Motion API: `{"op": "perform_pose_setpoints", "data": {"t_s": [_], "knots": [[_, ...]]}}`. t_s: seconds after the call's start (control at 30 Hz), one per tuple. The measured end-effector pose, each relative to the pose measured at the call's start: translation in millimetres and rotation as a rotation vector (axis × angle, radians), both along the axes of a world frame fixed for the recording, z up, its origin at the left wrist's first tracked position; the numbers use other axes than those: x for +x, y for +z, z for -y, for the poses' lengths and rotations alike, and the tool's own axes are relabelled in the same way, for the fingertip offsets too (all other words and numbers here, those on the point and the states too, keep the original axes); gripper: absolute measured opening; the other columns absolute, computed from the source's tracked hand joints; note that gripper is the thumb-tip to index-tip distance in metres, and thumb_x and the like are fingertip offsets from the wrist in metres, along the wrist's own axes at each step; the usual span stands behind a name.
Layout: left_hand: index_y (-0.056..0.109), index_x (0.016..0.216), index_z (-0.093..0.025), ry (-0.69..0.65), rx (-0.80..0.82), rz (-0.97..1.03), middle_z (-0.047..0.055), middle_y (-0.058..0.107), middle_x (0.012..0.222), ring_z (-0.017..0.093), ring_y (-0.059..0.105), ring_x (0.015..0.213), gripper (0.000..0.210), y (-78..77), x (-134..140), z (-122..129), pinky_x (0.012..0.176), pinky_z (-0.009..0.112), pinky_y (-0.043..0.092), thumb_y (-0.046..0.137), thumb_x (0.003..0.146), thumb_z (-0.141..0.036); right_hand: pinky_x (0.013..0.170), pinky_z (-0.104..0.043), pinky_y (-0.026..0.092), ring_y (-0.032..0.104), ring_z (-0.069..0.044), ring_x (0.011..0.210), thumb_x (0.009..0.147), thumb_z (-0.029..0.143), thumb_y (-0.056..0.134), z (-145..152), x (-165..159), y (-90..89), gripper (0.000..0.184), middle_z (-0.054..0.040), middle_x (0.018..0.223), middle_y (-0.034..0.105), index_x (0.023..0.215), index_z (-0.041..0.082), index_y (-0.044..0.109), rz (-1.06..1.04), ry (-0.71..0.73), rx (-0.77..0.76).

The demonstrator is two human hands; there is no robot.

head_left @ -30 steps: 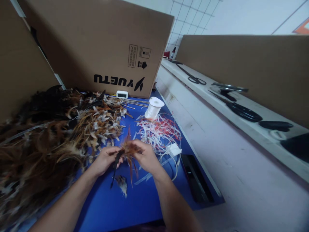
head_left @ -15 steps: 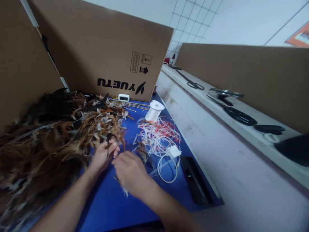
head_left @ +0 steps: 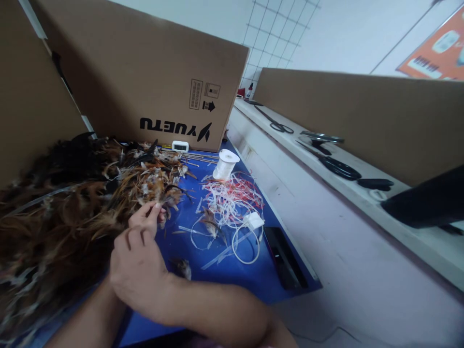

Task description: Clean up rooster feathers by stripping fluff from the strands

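Right hand (head_left: 139,278) is crossed over to the left, at the edge of the feather pile (head_left: 72,208); its fingers are curled, but whether anything is held in that grip cannot be told. Left hand (head_left: 147,215) is mostly hidden behind it; only the fingertips are seen, pinched narrow on a few feathers at the pile's near edge.

Progress, judged from the layout: most of the work is left. The pile is large and unsorted. One small feather bundle (head_left: 211,226) is laid on the blue mat (head_left: 217,280) among the cut ties (head_left: 232,198), and one loose feather (head_left: 184,267) is lying near the right wrist. No finished stack is seen.

Supplies: a white spool (head_left: 225,164) is stood upright behind the ties, thin sticks (head_left: 201,157) are laid beside it, and a small white timer (head_left: 180,145) is set against the cardboard box (head_left: 145,82). A white charger block (head_left: 253,221) with a looped cable is placed just right of the ties; a dark phone (head_left: 284,258) is laid at the mat's right edge.

Surface and room: the mat is spread on a pale, scuffed bench (head_left: 344,270). Cardboard screens are stood left, behind and right. A raised ledge to the right is loaded with scissors (head_left: 277,126) and dark tools. A white tiled wall (head_left: 275,34) is seen behind, with an orange poster (head_left: 440,53) at top right.
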State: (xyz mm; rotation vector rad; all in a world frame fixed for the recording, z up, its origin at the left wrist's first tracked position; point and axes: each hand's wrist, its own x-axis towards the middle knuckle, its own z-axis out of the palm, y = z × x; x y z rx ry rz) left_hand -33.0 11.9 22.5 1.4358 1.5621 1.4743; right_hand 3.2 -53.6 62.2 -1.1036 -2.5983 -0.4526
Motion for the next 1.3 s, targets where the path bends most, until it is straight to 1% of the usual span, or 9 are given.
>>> {"op": "perform_pose_setpoints", "data": {"t_s": [0.17, 0.27, 0.4, 0.67, 0.8, 0.9, 1.07, 1.2, 1.3], "knots": [[0.066, 0.076, -0.017, 0.022, 0.0, 0.207, -0.002, 0.06, 0.056, 0.011, 0.052, 0.047, 0.02, -15.9, -7.7, -25.8, 0.049, 0.023, 0.045, 0.06, 0.077, -0.036, 0.075, -0.043, 0.045, 0.054, -0.027, 0.091, 0.088, 0.018, 0.045, 23.2, 7.8, 3.3, 0.017, -0.0143, 0.096, 0.058, 0.093, 0.008, 0.059, -0.058, 0.131, -0.052], [0.068, 0.077, -0.017, 0.036, 0.009, 0.179, -0.003, 0.061, 0.056, 0.01, 0.052, 0.046, 0.021, -14.6, -6.4, -23.1, 0.048, 0.022, 0.044, 0.061, 0.076, -0.036, 0.069, -0.038, 0.044, 0.053, -0.025, 0.087, 0.088, 0.017, 0.044, 19.1, 8.8, 6.9, 0.018, -0.0141, 0.097, 0.058, 0.095, 0.008, 0.058, -0.1, 0.095, -0.065], [0.067, 0.075, -0.017, 0.082, 0.007, 0.16, -0.003, 0.059, 0.053, 0.01, 0.051, 0.044, 0.022, -11.0, -9.3, -23.3, 0.046, 0.021, 0.043, 0.059, 0.077, -0.037, 0.08, -0.043, 0.044, 0.05, -0.029, 0.102, 0.088, 0.018, 0.043, 13.9, 10.6, 6.6, 0.024, -0.0185, 0.115, 0.054, 0.102, 0.006, 0.058, -0.07, 0.036, -0.026], [0.068, 0.077, -0.017, 0.067, 0.009, 0.17, -0.002, 0.062, 0.057, 0.01, 0.053, 0.046, 0.02, -11.9, -10.2, -23.4, 0.049, 0.021, 0.046, 0.06, 0.076, -0.035, 0.059, -0.036, 0.045, 0.054, -0.025, 0.083, 0.088, 0.016, 0.043, 25.7, 12.8, 0.1, 0.017, -0.0143, 0.096, 0.057, 0.096, 0.009, 0.056, -0.084, 0.065, -0.087], [0.068, 0.078, -0.017, 0.077, 0.0, 0.213, -0.002, 0.062, 0.058, 0.01, 0.052, 0.045, 0.021, -14.4, -9.8, -26.0, 0.047, 0.021, 0.047, 0.061, 0.075, -0.036, 0.071, -0.039, 0.048, 0.051, -0.025, 0.093, 0.089, 0.018, 0.042, 19.8, 16.0, -0.1, 0.021, -0.0144, 0.105, 0.056, 0.102, 0.01, 0.057, -0.137, -0.012, -0.072], [0.068, 0.076, -0.016, 0.078, -0.008, 0.212, -0.002, 0.062, 0.058, 0.01, 0.053, 0.046, 0.021, -14.0, -10.6, -26.0, 0.048, 0.021, 0.047, 0.061, 0.075, -0.036, 0.079, -0.042, 0.046, 0.05, -0.029, 0.101, 0.089, 0.018, 0.042, 23.8, 17.5, -1.5, 0.023, -0.0156, 0.112, 0.054, 0.102, 0.008, 0.057, -0.146, 0.011, -0.019], [0.068, 0.075, -0.016, 0.061, 0.011, 0.152, -0.001, 0.062, 0.058, 0.01, 0.053, 0.047, 0.021, -8.3, -7.8, -21.6, 0.048, 0.021, 0.047, 0.06, 0.075, -0.036, 0.068, -0.037, 0.046, 0.052, -0.023, 0.086, 0.091, 0.017, 0.037, 25.1, 17.8, -1.4, 0.02, -0.0103, 0.094, 0.056, 0.094, 0.012, 0.056, -0.173, 0.051, -0.113], [0.068, 0.074, -0.016, 0.115, 0.01, 0.162, -0.002, 0.06, 0.054, 0.01, 0.052, 0.044, 0.022, -8.1, -5.8, -22.6, 0.045, 0.021, 0.045, 0.06, 0.075, -0.037, 0.081, -0.043, 0.046, 0.048, -0.028, 0.106, 0.091, 0.02, 0.039, 17.8, 18.7, -1.2, 0.029, -0.0181, 0.121, 0.05, 0.113, 0.006, 0.053, -0.101, -0.038, -0.077], [0.068, 0.076, -0.016, 0.088, 0.004, 0.17, -0.002, 0.061, 0.055, 0.01, 0.052, 0.045, 0.022, -11.0, -7.2, -23.7, 0.046, 0.021, 0.046, 0.06, 0.074, -0.037, 0.082, -0.044, 0.045, 0.048, -0.028, 0.107, 0.091, 0.019, 0.039, 23.6, 20.1, -1.9, 0.03, -0.019, 0.122, 0.05, 0.114, 0.005, 0.053, -0.068, 0.014, -0.066]]}}
